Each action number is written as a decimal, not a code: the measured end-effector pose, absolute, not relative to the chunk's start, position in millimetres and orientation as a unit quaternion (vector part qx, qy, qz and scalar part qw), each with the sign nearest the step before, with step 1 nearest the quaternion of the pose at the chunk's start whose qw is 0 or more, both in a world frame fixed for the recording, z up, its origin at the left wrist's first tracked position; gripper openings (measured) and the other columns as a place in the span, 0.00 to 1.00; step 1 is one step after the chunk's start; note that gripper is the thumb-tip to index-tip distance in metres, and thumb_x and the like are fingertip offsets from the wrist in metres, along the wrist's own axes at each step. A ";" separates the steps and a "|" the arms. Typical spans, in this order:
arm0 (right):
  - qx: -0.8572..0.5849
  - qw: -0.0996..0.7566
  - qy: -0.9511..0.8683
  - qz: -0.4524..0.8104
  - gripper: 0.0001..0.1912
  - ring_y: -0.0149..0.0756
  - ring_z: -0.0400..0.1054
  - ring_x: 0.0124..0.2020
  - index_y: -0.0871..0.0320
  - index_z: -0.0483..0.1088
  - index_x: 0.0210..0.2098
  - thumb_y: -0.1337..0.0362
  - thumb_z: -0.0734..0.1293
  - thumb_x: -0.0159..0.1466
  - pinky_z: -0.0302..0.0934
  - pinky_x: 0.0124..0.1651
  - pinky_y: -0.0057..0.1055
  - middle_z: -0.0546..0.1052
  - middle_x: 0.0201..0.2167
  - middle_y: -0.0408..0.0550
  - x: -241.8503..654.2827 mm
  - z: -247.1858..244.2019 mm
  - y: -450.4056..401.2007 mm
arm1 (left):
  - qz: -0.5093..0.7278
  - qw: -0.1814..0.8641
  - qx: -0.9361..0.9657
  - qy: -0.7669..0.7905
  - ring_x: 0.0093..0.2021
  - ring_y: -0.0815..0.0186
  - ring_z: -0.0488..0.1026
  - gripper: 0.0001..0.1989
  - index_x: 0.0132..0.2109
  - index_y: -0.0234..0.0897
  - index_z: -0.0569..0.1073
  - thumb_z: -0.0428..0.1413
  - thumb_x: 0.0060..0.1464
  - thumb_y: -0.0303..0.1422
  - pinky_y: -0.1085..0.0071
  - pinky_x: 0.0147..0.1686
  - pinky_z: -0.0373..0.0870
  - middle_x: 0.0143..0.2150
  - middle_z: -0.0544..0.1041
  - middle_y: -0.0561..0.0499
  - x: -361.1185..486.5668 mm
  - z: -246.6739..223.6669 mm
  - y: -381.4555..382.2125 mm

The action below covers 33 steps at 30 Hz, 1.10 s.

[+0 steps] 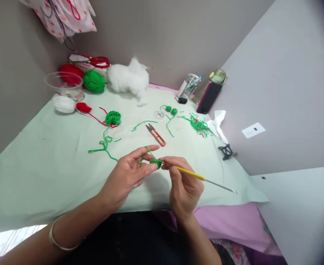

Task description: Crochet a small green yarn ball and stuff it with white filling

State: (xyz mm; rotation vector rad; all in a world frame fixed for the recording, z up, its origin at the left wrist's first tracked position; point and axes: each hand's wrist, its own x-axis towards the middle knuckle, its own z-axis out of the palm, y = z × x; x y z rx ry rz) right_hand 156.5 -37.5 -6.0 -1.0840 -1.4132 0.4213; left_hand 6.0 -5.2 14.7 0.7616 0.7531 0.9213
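Between the thumb and fingers of my left hand (130, 169) is a small green crochet piece (156, 163). Green yarn (150, 150) runs up over the raised index finger of that hand. My right hand (186, 184) grips a crochet hook (191, 173) with a yellow handle, held like a pen. Its near tip meets the crochet piece, and its other metal end points to the lower right. The working strand trails left across the cloth to a small green yarn ball (112, 118). Just beyond my hands lie orange thread snips (156, 135).
Behind are a green yarn ball (94, 81), white stuffing (130, 79), a plastic tub (68, 92) and red scissors (99, 62). To the right stand a phone (209, 98), a cup of tools (189, 86), yarn scraps (199, 126) and a black clip (226, 151). Two green crochet balls (174, 111) lie mid-table.
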 end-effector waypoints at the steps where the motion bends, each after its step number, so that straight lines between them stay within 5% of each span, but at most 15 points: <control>1: -0.468 0.598 -0.636 0.137 0.16 0.38 0.78 0.42 0.49 0.79 0.50 0.73 0.66 0.69 0.74 0.42 0.36 0.83 0.41 0.47 156.1 -9.0 -38.7 | 0.430 0.755 0.348 0.352 0.25 0.78 0.55 0.23 0.56 0.44 0.81 0.70 0.52 0.33 0.80 0.18 0.49 0.39 0.72 0.53 7.3 14.3 -5.7; 5: -0.443 0.552 -0.706 -0.003 0.21 0.41 0.78 0.45 0.48 0.78 0.54 0.75 0.70 0.65 0.74 0.42 0.38 0.82 0.46 0.52 157.8 -14.8 -40.1 | 0.403 0.808 0.274 0.332 0.20 0.80 0.46 0.21 0.54 0.37 0.81 0.69 0.53 0.32 0.80 0.17 0.45 0.28 0.68 0.57 8.2 12.9 -2.7; 8: -0.460 0.609 -0.641 0.081 0.16 0.39 0.77 0.39 0.49 0.79 0.49 0.73 0.66 0.69 0.73 0.39 0.37 0.83 0.39 0.49 161.8 -8.8 -37.9 | 0.392 0.843 0.219 0.297 0.20 0.80 0.40 0.13 0.48 0.32 0.83 0.67 0.55 0.29 0.82 0.16 0.46 0.23 0.57 0.62 5.6 13.3 2.5; 11: -0.454 0.664 -0.552 0.221 0.11 0.35 0.74 0.33 0.52 0.80 0.43 0.68 0.64 0.71 0.71 0.35 0.34 0.81 0.34 0.47 164.1 -1.4 -35.1 | 0.415 0.828 0.236 0.293 0.20 0.81 0.43 0.13 0.48 0.35 0.84 0.67 0.55 0.27 0.83 0.17 0.48 0.26 0.62 0.60 4.7 14.6 4.2; 15: -0.449 0.638 -0.549 0.301 0.09 0.35 0.76 0.37 0.51 0.81 0.42 0.65 0.67 0.70 0.71 0.40 0.33 0.83 0.37 0.46 164.9 -1.3 -33.2 | 0.411 0.787 0.324 0.326 0.20 0.81 0.52 0.16 0.51 0.42 0.83 0.68 0.54 0.31 0.79 0.18 0.51 0.36 0.74 0.54 7.2 14.7 0.0; 22: -0.427 0.658 -0.479 0.394 0.09 0.30 0.75 0.33 0.53 0.78 0.42 0.61 0.65 0.73 0.71 0.41 0.31 0.82 0.36 0.45 170.7 -5.2 -30.7 | 0.400 0.763 0.378 0.340 0.22 0.80 0.54 0.14 0.50 0.44 0.84 0.67 0.56 0.36 0.76 0.20 0.53 0.39 0.72 0.54 2.5 14.1 -0.7; 26: -0.456 0.638 -0.533 0.318 0.10 0.30 0.76 0.33 0.54 0.77 0.43 0.64 0.63 0.74 0.72 0.40 0.31 0.83 0.37 0.45 169.4 2.7 -36.1 | 0.406 0.736 0.410 0.354 0.22 0.80 0.55 0.14 0.51 0.45 0.83 0.66 0.57 0.36 0.76 0.20 0.51 0.38 0.71 0.55 -0.1 10.5 0.3; 33: -0.446 0.528 -0.723 0.003 0.16 0.37 0.78 0.40 0.52 0.76 0.52 0.74 0.65 0.69 0.74 0.42 0.35 0.82 0.42 0.49 162.2 -7.2 -42.6 | 0.437 0.694 0.429 0.379 0.24 0.78 0.56 0.22 0.57 0.44 0.80 0.69 0.54 0.34 0.78 0.22 0.54 0.35 0.71 0.56 4.5 8.1 -3.6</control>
